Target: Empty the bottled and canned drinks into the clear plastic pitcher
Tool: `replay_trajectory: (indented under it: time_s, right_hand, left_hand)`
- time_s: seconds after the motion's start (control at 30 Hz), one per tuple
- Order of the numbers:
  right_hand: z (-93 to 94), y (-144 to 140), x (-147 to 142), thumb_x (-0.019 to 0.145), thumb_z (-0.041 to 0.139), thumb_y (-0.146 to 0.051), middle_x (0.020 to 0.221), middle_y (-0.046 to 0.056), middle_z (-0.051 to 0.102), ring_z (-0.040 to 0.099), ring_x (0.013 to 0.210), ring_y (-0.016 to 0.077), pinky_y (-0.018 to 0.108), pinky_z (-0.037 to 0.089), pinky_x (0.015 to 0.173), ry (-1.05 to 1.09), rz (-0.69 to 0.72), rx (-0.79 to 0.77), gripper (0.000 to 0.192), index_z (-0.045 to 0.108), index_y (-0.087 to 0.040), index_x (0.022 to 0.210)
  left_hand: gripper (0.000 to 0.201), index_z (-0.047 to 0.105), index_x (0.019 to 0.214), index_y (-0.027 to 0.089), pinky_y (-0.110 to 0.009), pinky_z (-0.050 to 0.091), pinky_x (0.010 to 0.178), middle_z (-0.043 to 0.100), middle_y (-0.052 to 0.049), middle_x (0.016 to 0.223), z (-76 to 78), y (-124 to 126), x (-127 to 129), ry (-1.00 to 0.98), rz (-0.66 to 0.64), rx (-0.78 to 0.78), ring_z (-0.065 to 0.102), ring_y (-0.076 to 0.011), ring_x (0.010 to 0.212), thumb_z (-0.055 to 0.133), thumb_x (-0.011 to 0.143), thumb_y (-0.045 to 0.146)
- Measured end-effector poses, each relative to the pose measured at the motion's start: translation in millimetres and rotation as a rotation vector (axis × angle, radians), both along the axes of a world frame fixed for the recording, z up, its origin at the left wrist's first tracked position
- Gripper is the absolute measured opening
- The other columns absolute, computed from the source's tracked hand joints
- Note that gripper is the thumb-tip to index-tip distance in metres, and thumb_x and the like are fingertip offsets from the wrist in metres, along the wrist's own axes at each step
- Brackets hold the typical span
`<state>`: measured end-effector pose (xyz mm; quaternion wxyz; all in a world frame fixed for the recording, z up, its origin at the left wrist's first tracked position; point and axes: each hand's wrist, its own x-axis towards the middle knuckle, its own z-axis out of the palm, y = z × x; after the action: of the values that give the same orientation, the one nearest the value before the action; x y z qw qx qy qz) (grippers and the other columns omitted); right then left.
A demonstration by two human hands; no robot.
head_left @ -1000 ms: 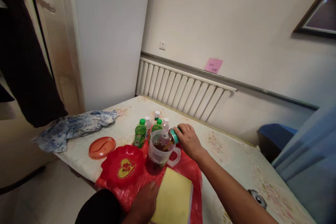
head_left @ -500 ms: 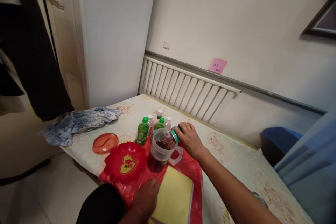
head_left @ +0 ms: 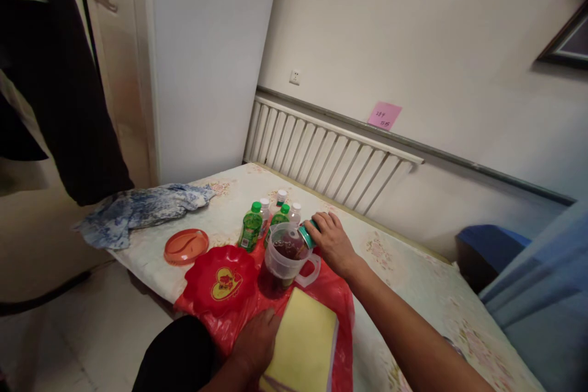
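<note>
My right hand (head_left: pixel 331 240) grips a green can (head_left: pixel 307 236), tilted with its mouth at the rim of a clear plastic pitcher (head_left: pixel 279 264). Brown, bubbly liquid fills much of the pitcher, whose handle points to the right. Low in view, my left hand (head_left: pixel 257 337) rests on a red plastic sheet (head_left: pixel 223 329), fingers stretched out and holding nothing. Its fingertips lie beside the left edge of a yellow pad (head_left: pixel 303 343). A scalloped red tray (head_left: pixel 202 282) with a yellow heart sits left of the pitcher.
Behind the pitcher stand several bottles, among them a green-capped bottle (head_left: pixel 250 226). An orange round lid (head_left: pixel 186 247) lies at the table's left edge, and a blue-white cloth (head_left: pixel 142 211) beyond it. A radiator (head_left: pixel 321 147) runs along the wall. A blue curtain (head_left: pixel 546 282) hangs at right.
The view has shifted slightly. The brown stream seen falling from the can earlier is harder to make out now. Both hands keep nearly the same places.
</note>
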<state>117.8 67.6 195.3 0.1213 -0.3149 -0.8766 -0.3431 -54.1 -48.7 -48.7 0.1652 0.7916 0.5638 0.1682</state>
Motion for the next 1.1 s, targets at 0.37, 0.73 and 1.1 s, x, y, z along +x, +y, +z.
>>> replay_trajectory:
  time_s: [0.37,0.73,1.1]
  right_hand:
    - [-0.6,0,-1,0.095,0.050,-0.016,0.122,0.014,0.059,0.045,0.121,0.0285,0.049,0.029,0.109,-0.031,-0.007,0.014,0.033,0.056,-0.020,0.128]
    - [-2.1,-1,-1,0.095,0.048,-0.013,0.123,0.015,0.058,0.044,0.122,0.0285,0.050,0.030,0.109,0.018,0.009,-0.024,0.035,0.056,-0.020,0.129]
    - [-34.1,15,32,0.066,0.069,-0.018,0.117,0.011,0.066,0.056,0.108,0.0284,0.045,0.043,0.097,0.776,-0.040,-0.400,0.057,0.060,-0.018,0.123]
  left_hand:
    - [0.034,0.066,0.106,0.018,-0.035,0.041,0.091,0.063,-0.010,0.108,3.5,0,-1,-0.011,-0.001,-0.019,0.058,-0.0236,0.101,0.035,0.091,0.014]
    - [0.035,0.066,0.104,0.019,-0.034,0.041,0.091,0.064,-0.009,0.107,8.8,-2,-1,-0.016,0.010,-0.029,0.058,-0.0228,0.101,0.034,0.091,0.015]
    - [0.034,0.066,0.102,0.018,-0.032,0.041,0.090,0.064,-0.009,0.107,10.9,-1,-1,0.010,0.005,-0.038,0.058,-0.0211,0.100,0.035,0.090,0.012]
